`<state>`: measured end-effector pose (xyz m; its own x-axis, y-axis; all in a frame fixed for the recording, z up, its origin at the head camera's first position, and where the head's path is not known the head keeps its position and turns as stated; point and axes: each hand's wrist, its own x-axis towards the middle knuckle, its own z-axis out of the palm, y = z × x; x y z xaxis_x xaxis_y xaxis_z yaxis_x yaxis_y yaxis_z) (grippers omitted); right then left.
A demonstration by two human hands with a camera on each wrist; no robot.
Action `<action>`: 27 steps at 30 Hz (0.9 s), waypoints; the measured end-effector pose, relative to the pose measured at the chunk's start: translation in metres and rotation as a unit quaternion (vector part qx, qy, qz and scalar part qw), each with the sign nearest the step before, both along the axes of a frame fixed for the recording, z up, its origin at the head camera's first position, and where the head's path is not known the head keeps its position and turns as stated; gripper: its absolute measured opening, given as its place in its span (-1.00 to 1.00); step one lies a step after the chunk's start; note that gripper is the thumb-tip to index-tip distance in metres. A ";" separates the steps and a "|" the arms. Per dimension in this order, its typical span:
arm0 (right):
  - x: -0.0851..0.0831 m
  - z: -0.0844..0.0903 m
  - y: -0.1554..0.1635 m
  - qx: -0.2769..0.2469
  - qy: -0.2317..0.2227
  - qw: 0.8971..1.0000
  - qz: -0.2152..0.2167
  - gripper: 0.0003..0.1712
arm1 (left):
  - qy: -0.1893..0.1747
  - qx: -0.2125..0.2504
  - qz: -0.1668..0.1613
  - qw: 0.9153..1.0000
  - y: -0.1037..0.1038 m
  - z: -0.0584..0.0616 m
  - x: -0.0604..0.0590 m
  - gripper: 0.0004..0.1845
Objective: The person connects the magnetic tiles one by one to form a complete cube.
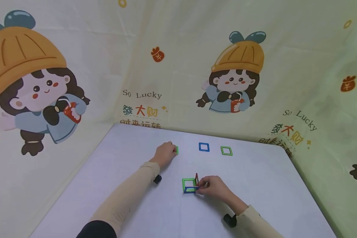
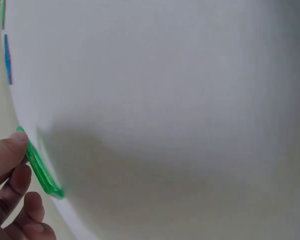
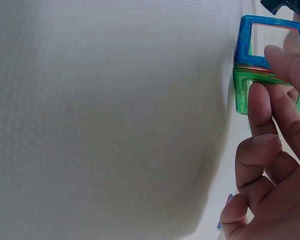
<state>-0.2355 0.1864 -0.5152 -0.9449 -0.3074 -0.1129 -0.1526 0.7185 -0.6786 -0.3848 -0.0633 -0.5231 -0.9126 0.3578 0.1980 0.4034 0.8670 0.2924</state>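
My left hand (image 1: pixel 165 154) pinches a green square magnetic tile (image 2: pixel 42 172) between thumb and fingers at the far left part of the table. In the left wrist view the tile is tilted, its edge towards the camera. Nearer to me, my right hand (image 1: pixel 215 188) holds the right corner of a small group of joined tiles. That group has a green tile (image 1: pixel 183 183), a blue tile (image 3: pixel 243 42) along the near side and a red tile (image 1: pixel 197 178) standing upright at the right. The right thumb rests on the blue frame, while fingers curl behind the joint.
On the white table (image 1: pixel 154 211), a loose blue square tile (image 1: pixel 204 151) and a loose green square tile (image 1: pixel 226 154) lie towards the far edge. A printed cloth (image 1: pixel 178 76) with cartoon figures hangs behind and at the sides of the table.
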 end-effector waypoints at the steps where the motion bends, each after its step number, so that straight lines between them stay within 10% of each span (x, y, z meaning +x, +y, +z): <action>1: 0.001 0.001 0.000 0.000 0.000 1.000 -0.002 -0.84 | 0.003 -0.001 -0.001 1.000 -0.001 0.002 0.000 -0.92; 12: -0.001 0.000 -0.002 0.013 -0.003 1.000 -0.017 -0.83 | 0.002 -0.034 0.015 0.999 -0.006 0.024 -0.004 -0.87; 27: -0.005 0.002 -0.006 0.034 -0.006 0.999 -0.025 -0.82 | 0.030 -0.088 -0.047 0.994 0.007 0.040 0.010 -0.85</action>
<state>-0.2406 0.1808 -0.5127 -0.9576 -0.2502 -0.1427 -0.1074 0.7698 -0.6292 -0.3750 -0.0559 -0.4828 -0.8614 0.4757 0.1782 0.4980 0.8600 0.1114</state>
